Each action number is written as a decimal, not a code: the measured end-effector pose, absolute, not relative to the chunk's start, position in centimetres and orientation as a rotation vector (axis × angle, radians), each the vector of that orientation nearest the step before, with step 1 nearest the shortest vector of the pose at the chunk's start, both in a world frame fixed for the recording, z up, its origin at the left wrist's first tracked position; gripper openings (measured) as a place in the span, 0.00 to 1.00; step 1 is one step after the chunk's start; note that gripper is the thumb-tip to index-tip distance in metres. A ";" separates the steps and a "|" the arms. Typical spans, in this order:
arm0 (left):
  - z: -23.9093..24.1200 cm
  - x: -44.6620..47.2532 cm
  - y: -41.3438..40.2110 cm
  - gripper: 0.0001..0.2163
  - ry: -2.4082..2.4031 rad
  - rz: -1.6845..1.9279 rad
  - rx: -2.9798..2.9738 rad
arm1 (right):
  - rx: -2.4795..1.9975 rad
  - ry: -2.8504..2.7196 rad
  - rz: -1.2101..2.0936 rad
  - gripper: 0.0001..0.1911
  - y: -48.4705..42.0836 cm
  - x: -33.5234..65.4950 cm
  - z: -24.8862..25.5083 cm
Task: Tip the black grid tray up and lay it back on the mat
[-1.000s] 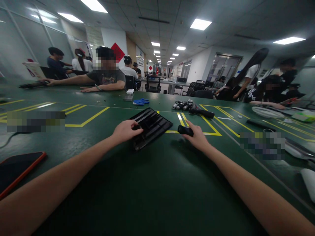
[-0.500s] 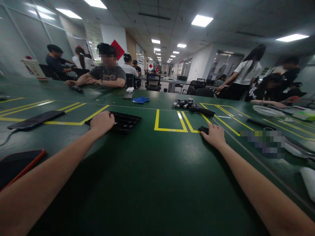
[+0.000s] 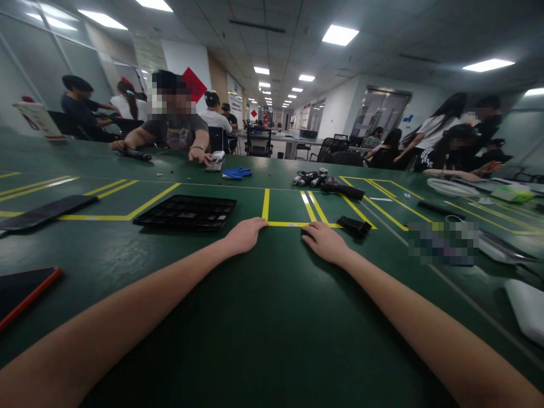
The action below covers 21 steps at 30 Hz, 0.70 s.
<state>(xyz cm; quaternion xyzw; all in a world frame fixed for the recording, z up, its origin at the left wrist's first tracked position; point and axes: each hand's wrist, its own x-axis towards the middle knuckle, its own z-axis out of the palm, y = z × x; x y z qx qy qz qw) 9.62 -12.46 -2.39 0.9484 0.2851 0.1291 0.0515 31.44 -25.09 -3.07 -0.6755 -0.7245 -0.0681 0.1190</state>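
Observation:
My left hand (image 3: 244, 235) rests on the green table (image 3: 272, 317) at the lower left corner of a yellow tape outline (image 3: 283, 224). Its fingers point forward and hold nothing. To its left lies a flat black tray (image 3: 187, 213) divided into compartments, apart from the hand. My right hand (image 3: 326, 242) is at the same outline's front line, fingers stretched out and slightly apart, also with nothing in it. Just to the right of that hand a small black block-like object (image 3: 355, 225) lies on the table, not held.
Farther back are a bundle of metal-and-black parts (image 3: 310, 177), a black cylinder (image 3: 343, 190) and a blue glove (image 3: 237, 173). Phones (image 3: 46, 212) lie left. A white object (image 3: 525, 309) is at the right edge. Across the table sits a person (image 3: 176, 127).
My left hand has left the black tray and moved right; my right hand has let go of the small black object and moved left. The person opposite has reached forward with one hand.

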 end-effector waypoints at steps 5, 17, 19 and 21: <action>-1.4 8.6 -16.7 0.18 0.591 0.521 3.024 | -1.954 -2.062 -0.455 0.19 -25.3 33.2 -2.4; -0.6 8.1 -16.8 0.14 0.853 0.547 3.043 | -2.645 -1.399 -0.319 0.26 -26.6 40.7 -3.4; -0.4 7.9 -14.9 0.13 1.073 0.511 2.961 | -2.640 -1.419 -0.340 0.25 -26.5 40.6 -3.4; -0.5 7.6 -13.7 0.11 1.143 0.450 2.861 | -2.633 -1.428 -0.355 0.25 -26.4 40.5 -3.4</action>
